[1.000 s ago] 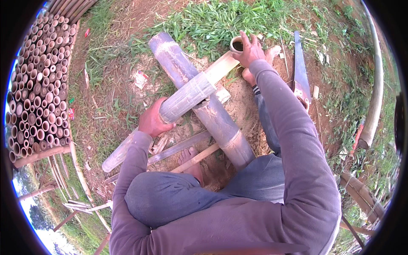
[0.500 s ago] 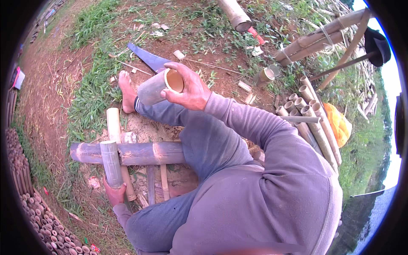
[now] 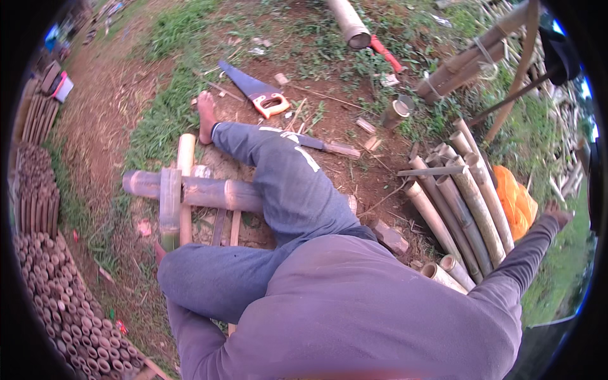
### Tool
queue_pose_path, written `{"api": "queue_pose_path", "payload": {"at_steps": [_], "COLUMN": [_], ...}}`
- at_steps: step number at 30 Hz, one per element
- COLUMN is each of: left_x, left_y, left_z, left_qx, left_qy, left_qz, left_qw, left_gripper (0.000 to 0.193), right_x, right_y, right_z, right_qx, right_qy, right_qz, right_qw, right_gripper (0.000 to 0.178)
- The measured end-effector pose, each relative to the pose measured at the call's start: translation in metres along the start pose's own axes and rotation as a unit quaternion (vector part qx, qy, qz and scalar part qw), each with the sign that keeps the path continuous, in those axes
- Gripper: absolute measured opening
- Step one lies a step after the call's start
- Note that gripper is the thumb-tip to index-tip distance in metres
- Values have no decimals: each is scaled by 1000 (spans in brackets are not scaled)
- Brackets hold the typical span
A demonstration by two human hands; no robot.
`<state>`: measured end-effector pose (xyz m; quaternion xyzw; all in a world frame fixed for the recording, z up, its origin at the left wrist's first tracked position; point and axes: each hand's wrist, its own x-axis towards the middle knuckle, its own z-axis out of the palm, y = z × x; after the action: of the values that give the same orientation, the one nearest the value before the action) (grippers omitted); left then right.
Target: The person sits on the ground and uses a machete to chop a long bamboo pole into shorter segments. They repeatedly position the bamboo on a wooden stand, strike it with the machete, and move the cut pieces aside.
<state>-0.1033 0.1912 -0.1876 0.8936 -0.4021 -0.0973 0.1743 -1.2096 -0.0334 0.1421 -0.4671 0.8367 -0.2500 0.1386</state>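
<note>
On reddish-brown ground strewn with grass and chips: a thick, dark purplish-grey bamboo pole (image 3: 225, 194) runs left from the seated person's blue-grey trouser leg (image 3: 304, 177). A shorter grey-green bamboo tube (image 3: 170, 206) crosses over it near its far end; a pale tan bamboo length (image 3: 185, 155) shows just right of the tube.

Left hand (image 3: 159, 253): at the tube's near end, mostly hidden behind the knee; cannot tell whether it grips. Right hand (image 3: 557, 215): arm stretched far out to the right, fingers appearing spread, beyond a bright orange, crumpled bag (image 3: 514, 202). Left of the bag, a group of slender, pale brown bamboo poles (image 3: 465, 215) leans together.

Beyond the bare foot (image 3: 206, 117): handsaw with dark blade and orange-edged handle (image 3: 253, 88), lying flat. Short, upright bamboo cup (image 3: 396, 113) stands farther right. Lower left: stacked brown bamboo tubes (image 3: 82, 329), ends facing up.
</note>
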Motion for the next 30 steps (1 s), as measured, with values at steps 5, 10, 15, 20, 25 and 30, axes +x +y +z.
{"api": "queue_pose_path", "payload": {"at_steps": [5, 10, 15, 20, 25, 30], "left_x": [-43, -66, -80, -57, -46, -57], "left_y": [-4, 21, 166, 273, 381, 476], "left_z": [-36, -57, -150, -257, -350, -371], "left_qx": [83, 70, 47, -90, -292, -566], "left_qy": [3, 44, 123, 136, 140, -32], "left_qz": [-105, -108, 95, 202, 365, 438], "left_qw": [991, 991, 987, 966, 873, 697], "left_gripper": [101, 96, 86, 73, 51, 43], "right_x": [6, -95, -277, -398, -402, -353], "right_y": [-2, -186, -367, -430, -470, -476], "right_z": [101, 290, 349, 369, 310, 215], "right_qx": [67, 265, 240, 328, 506, 533], "right_qy": [304, -22, -253, -270, -146, -26], "right_qz": [26, -300, -622, -664, -580, -575], "right_qw": [950, 916, 701, 615, 621, 620], "right_gripper": [50, 46, 47, 62, 94, 102]}}
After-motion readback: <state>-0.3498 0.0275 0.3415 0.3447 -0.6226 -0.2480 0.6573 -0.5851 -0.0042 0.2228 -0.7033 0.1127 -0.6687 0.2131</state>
